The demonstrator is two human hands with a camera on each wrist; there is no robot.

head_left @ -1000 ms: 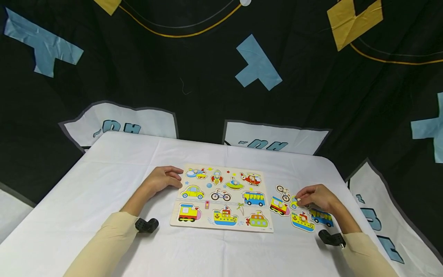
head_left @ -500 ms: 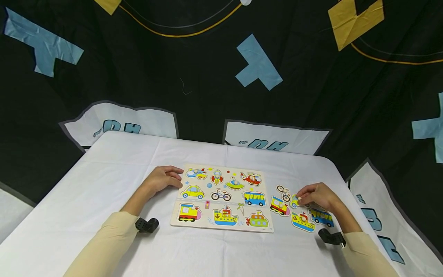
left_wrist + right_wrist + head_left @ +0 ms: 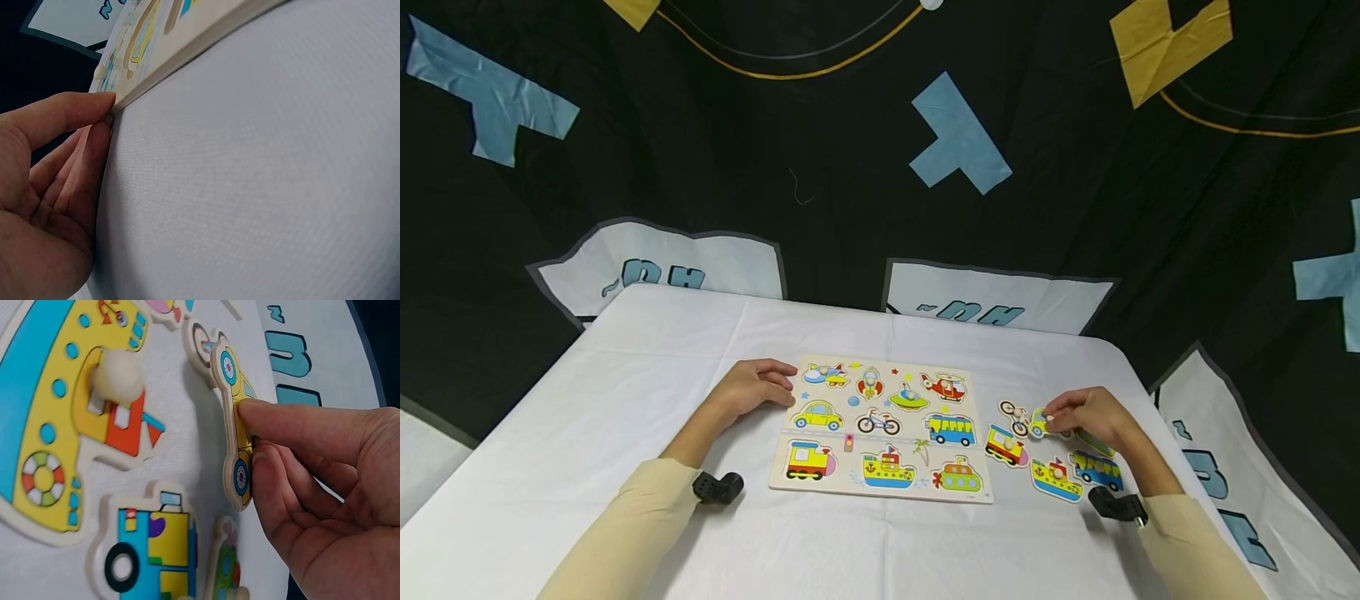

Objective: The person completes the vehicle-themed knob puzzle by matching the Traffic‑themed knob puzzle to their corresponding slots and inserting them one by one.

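My right hand (image 3: 1092, 417) pinches a yellow car puzzle piece (image 3: 231, 437) between thumb and fingertips; the piece stands tilted on edge above the cloth, and its knob is hidden by the fingers. The wooden peg puzzle board (image 3: 917, 425) lies flat, with vehicle pictures and pieces across it. At its left edge, my left hand (image 3: 751, 392) rests with fairly straight fingers; in the left wrist view the thumb (image 3: 69, 112) touches the board's edge. Near the right hand lie a boat piece (image 3: 1054, 487), a bus piece (image 3: 1097, 471), a train piece (image 3: 1002, 446) and a bicycle piece (image 3: 1013, 410).
A white cloth covers the table (image 3: 775, 542). A yellow-green piece (image 3: 1096, 442) lies partly beneath the right hand in the head view. Behind the table hangs a black backdrop (image 3: 850, 167) with blue and yellow shapes.
My right hand has moved slightly up and away, carrying the car piece off the other pieces. A yellow-green piece beneath it has come into view. My left hand and the board stay put.
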